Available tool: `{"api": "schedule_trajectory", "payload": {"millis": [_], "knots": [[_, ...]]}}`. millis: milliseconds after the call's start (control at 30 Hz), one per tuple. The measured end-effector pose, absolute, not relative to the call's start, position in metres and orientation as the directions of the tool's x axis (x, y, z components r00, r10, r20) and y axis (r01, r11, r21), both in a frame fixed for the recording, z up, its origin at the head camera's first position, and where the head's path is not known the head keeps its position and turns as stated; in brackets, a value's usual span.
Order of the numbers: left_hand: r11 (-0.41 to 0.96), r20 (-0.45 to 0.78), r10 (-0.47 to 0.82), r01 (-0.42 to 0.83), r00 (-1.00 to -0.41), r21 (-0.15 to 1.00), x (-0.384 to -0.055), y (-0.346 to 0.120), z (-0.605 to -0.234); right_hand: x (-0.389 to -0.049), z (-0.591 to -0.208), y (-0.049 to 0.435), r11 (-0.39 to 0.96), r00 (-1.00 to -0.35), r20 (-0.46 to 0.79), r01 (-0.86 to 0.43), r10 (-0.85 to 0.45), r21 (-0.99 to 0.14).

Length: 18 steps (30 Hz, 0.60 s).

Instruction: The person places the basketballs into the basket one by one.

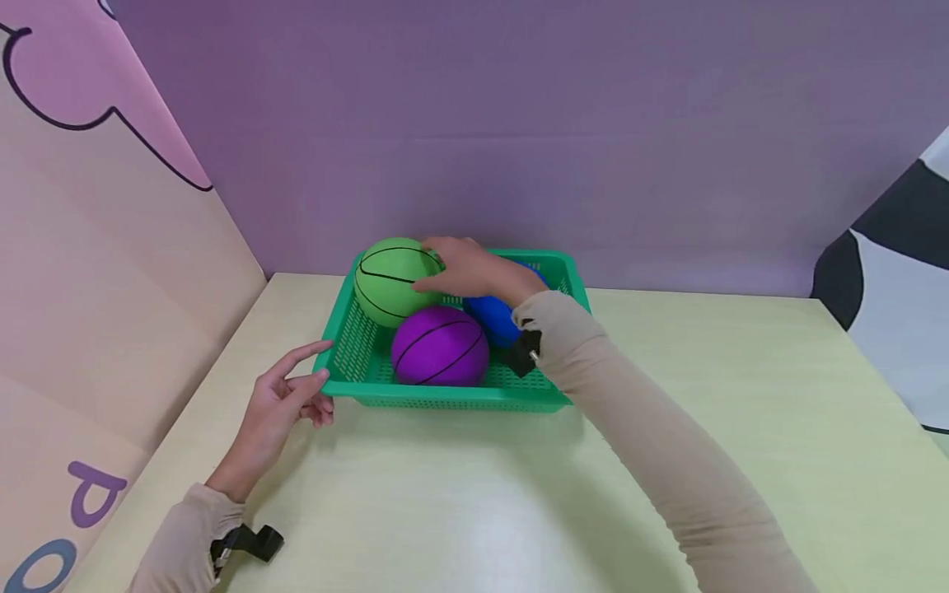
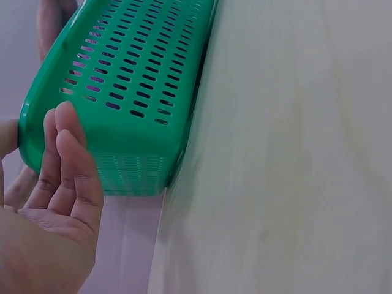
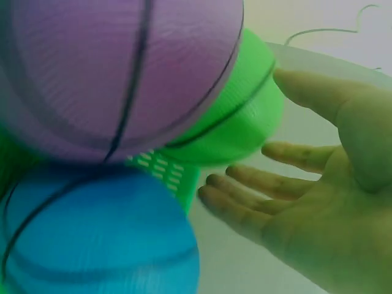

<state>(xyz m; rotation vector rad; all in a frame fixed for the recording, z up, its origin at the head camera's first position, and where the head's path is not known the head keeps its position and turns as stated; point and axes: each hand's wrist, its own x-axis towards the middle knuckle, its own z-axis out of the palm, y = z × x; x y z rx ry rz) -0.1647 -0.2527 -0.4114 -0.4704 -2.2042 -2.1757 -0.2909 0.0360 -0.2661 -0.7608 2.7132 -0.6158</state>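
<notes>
A green plastic basket with slotted sides stands on the table. Inside it sit a light green ball at the back left, a purple ball in front, and a blue ball partly hidden under my right forearm. My left hand holds the basket's front left corner between thumb and index finger; its other fingers bend loosely beside the outer wall in the left wrist view. Over the basket, my right hand is at the light green ball's right side, fingers spread and thumb lower. Whether it touches the ball I cannot tell.
The basket's back side is close to the purple wall panel behind the pale table. A cream panel with printed shapes borders the table on the left. A black-and-white printed panel is at the right.
</notes>
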Motion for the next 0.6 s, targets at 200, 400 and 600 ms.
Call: {"api": "schedule_trajectory", "payload": {"millis": [200,400,600], "knots": [[-0.020,0.226,0.205,0.226,-0.952,0.974,-0.166,-0.255,-0.412,-0.256,-0.261,0.083,0.696,-0.828,0.034,-0.493,-0.560,-0.522],[0.010,0.203,0.208,0.210,-0.957,0.978,-0.166,-0.254,-0.413,-0.213,-0.272,0.125,0.671,-0.832,0.151,-0.526,-0.534,-0.523],[0.086,0.194,0.249,0.222,-0.949,0.971,-0.164,-0.245,-0.411,-0.171,-0.300,0.170,0.654,-0.825,0.324,-0.565,-0.464,-0.502]]}}
